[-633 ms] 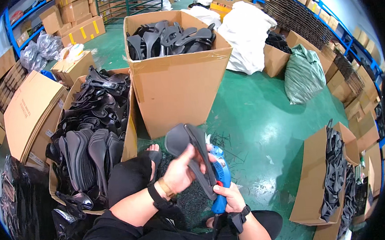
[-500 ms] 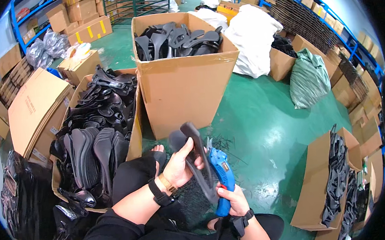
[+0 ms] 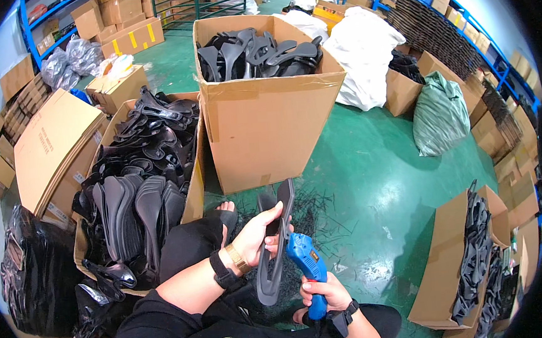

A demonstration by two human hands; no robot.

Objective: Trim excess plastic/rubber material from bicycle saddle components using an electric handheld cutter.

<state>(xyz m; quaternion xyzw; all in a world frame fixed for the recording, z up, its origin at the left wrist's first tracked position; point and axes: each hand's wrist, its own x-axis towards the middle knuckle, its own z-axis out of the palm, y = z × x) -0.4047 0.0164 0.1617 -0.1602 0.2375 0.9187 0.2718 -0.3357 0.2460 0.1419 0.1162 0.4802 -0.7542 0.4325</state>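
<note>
My left hand (image 3: 258, 234) is closed around a black plastic bicycle saddle shell (image 3: 269, 289), a long, slotted piece held tilted over the floor between my legs. My right hand (image 3: 331, 292) wraps round the handle of blue electric shears (image 3: 308, 254). Their front end sits right beside the shell's edge; the shell hides the blade tip, so I cannot tell whether it touches. On my left, a carton (image 3: 197, 202) holds nested black shells (image 3: 123, 211). In front of me, a tall carton (image 3: 268, 131) contains more black shells (image 3: 250, 54).
Black trimmings (image 3: 324, 209) litter the green floor (image 3: 379, 186). A carton of black parts (image 3: 437, 251) stands at the right, with a green sack (image 3: 441, 113) and white sacks (image 3: 363, 56) farther back. Flattened cardboard (image 3: 56, 146) leans at the left. Blue shelving (image 3: 506, 77) lines the right wall.
The saddle shell has been turned more upright, with its slotted end swung lower left. The shears have shifted down and slightly left, their tip passing behind the shell. The view has moved slightly.
</note>
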